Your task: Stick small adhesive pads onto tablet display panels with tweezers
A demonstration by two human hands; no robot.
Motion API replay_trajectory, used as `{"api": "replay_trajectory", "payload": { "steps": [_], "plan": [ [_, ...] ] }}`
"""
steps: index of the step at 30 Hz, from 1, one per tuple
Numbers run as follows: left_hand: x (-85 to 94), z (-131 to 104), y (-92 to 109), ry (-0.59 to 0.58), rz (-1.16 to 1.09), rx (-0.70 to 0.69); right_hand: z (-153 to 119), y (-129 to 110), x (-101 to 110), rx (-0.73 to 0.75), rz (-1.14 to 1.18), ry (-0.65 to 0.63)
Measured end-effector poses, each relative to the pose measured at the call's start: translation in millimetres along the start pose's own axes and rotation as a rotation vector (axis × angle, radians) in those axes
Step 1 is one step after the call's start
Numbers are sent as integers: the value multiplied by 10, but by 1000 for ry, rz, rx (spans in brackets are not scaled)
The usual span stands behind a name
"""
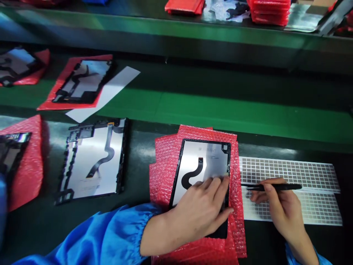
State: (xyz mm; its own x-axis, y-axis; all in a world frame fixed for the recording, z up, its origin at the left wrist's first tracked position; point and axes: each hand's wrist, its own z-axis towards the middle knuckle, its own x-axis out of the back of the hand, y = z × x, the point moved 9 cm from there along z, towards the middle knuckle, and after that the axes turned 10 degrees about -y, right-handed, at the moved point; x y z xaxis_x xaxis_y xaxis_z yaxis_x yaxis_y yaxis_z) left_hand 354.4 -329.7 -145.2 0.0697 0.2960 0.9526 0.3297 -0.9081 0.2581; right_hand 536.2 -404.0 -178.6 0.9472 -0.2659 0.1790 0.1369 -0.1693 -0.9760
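A tablet screen panel point(211, 165) with a silver back, black frame and curved black ribbon cable lies on stacked red bubble-wrap sheets point(167, 176). My left hand point(204, 206) rests on the panel's lower right part, fingers spread along its right edge, covering part of the cable. Right of the panel, my right hand point(281, 206) holds black tweezers point(286, 187) between thumb and fingers, their tips pointing left. Below the tweezers are sheets of small grey square stickers point(317, 176), one above the other.
Another panel point(91, 162) lies to the left. Further panels sit on red wrap point(59, 92) at the back left, by a white strip point(118, 84). A raised shelf point(138, 22) across the back bears red packets point(271, 11). Blue fabric point(2, 209) shows at the left edge.
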Motion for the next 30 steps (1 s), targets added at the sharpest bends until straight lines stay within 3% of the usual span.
{"api": "replay_trajectory", "payload": {
  "steps": [4,6,14,30],
  "plan": [
    [-53,-90,422,-25,115,-261,-23,149,-39,-40,-30,-35],
    [-134,-143,526,-30,189,-304,-41,175,-33,-47,-23,-32],
    [-239,-225,502,81,218,-238,-276,117,-129,-30,-105,-80],
    [-198,-205,503,45,175,-200,-261,-5,-250,23,-299,-95]
  ]
}}
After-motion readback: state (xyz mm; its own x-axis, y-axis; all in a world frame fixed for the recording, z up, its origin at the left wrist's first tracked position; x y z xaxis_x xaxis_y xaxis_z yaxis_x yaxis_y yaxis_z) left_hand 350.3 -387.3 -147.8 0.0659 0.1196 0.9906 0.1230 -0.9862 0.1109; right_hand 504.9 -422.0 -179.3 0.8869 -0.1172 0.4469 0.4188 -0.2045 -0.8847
